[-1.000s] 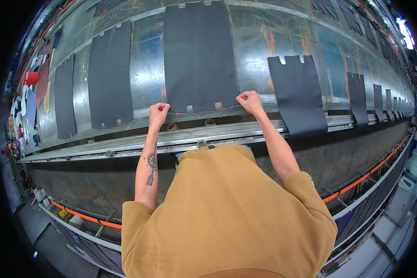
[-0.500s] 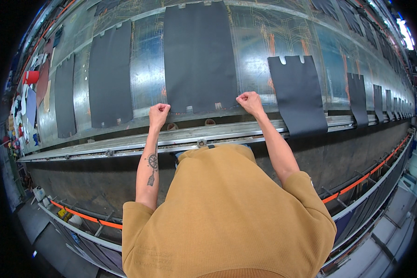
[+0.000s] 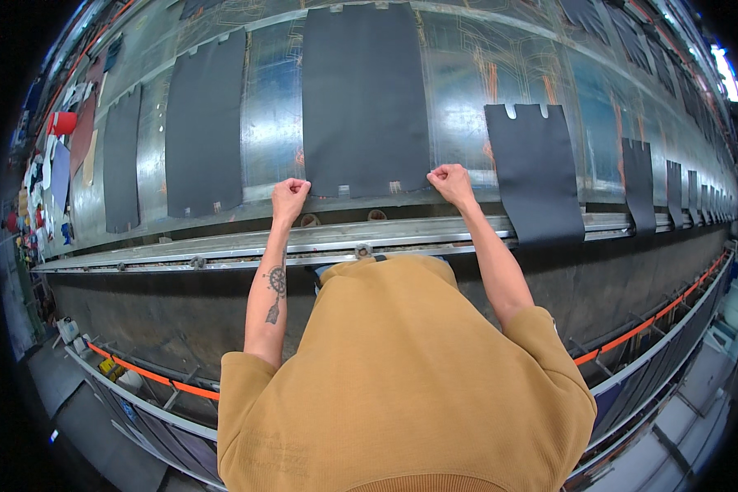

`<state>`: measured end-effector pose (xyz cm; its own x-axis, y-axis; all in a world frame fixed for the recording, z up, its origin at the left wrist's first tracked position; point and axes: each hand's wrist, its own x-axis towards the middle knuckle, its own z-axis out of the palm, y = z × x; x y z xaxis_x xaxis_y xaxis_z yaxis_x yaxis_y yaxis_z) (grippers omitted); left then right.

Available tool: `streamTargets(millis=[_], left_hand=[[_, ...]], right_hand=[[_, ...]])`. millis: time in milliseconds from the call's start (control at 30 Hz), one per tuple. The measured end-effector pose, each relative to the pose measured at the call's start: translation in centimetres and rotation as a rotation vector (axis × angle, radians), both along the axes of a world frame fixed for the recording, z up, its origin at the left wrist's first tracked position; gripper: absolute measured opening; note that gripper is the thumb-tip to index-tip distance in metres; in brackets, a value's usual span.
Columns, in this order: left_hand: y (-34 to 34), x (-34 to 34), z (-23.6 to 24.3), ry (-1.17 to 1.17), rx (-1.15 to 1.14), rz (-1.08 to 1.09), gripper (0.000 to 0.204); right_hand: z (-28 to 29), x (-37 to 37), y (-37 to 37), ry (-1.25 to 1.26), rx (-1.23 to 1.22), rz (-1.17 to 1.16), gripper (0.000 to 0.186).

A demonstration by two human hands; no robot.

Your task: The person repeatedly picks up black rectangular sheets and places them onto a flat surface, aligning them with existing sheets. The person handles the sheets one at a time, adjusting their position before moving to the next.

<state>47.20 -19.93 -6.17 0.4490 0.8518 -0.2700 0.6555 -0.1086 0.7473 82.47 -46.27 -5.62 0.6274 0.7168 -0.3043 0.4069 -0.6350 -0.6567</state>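
A dark grey fabric panel lies flat on the long metal-topped table straight ahead of me, with small notches along its near edge. My left hand is closed in a pinch at the panel's near left corner. At the near right corner my right hand pinches the panel in the same way, thumb against fingers. Between the hands, the near edge lies just short of the table's front edge. To the right, a second dark panel with two cut-out notches at its far end hangs over the front rail.
More dark panels lie to the left, and several hang over the rail farther right. A metal rail runs along the table front. A red container and heaped cloth sit at far left. An orange-edged rack stands behind me.
The whole view has shifted slightly, so the scene sits a little farther right. Both hands stay pinched at the panel's near corners, and the panel lies about as before.
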Motion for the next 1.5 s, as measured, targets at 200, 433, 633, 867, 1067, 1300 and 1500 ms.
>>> streamTargets(millis=[200, 433, 633, 867, 1067, 1300, 1500], left_hand=[[-0.1, 0.2, 0.2, 0.021, 0.008, 0.011, 0.026], [-0.3, -0.1, -0.5, -0.017, 0.041, 0.015, 0.025], [-0.4, 0.6, -0.3, -0.01, 0.039, 0.036, 0.027], [1.1, 2.1, 0.9, 0.077, -0.001, 0.058, 0.034], [4.1, 5.7, 1.0, 0.095, 0.015, 0.092, 0.035], [6.5, 7.0, -0.2, 0.051, -0.042, 0.185, 0.035], [5.6, 5.8, -0.6, 0.039, -0.053, 0.211, 0.034]], right_hand=[[0.1, -0.1, 0.0, -0.006, 0.009, -0.004, 0.03], [0.5, -0.3, 0.1, 0.022, -0.001, -0.027, 0.03], [0.7, 0.1, 0.1, 0.009, -0.02, -0.007, 0.036], [1.9, 2.9, 4.1, 0.081, -0.116, -0.026, 0.041], [-0.9, 8.0, 9.2, 0.07, -0.01, -0.092, 0.039], [-2.1, 12.7, 15.9, 0.027, 0.057, -0.132, 0.036], [-2.0, 16.3, 20.2, 0.021, 0.101, -0.13, 0.034]])
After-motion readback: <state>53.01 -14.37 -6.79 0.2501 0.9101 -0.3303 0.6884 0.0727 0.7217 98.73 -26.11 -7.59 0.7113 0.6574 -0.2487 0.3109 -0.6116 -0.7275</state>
